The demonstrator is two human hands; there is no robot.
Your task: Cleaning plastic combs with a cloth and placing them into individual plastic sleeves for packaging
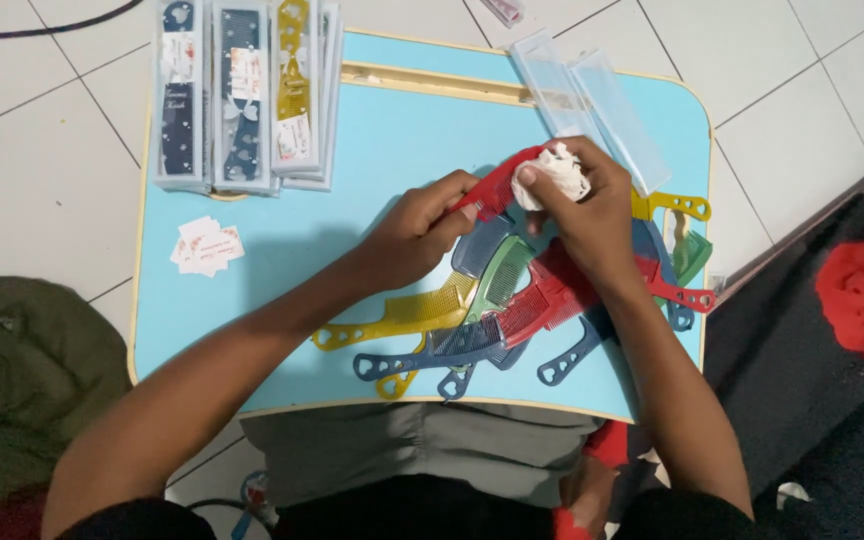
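The left hand [414, 232] pinches a red comb [497, 183] at the tray's centre; the right hand [592, 215] presses a crumpled white cloth [552, 175] against it, fingers curled around the wad; a heap of coloured combs [492, 320] spreads toward six o'clock on the blue tray [282, 330]; packaged combs [242, 95] lie at eleven o'clock, clear cases [587, 105] at one o'clock.

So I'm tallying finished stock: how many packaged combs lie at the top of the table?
3 show plainly: a dark blue packaged comb at left, another dark blue packaged comb beside it, a yellow packaged comb at right. More packs may be hidden under them.
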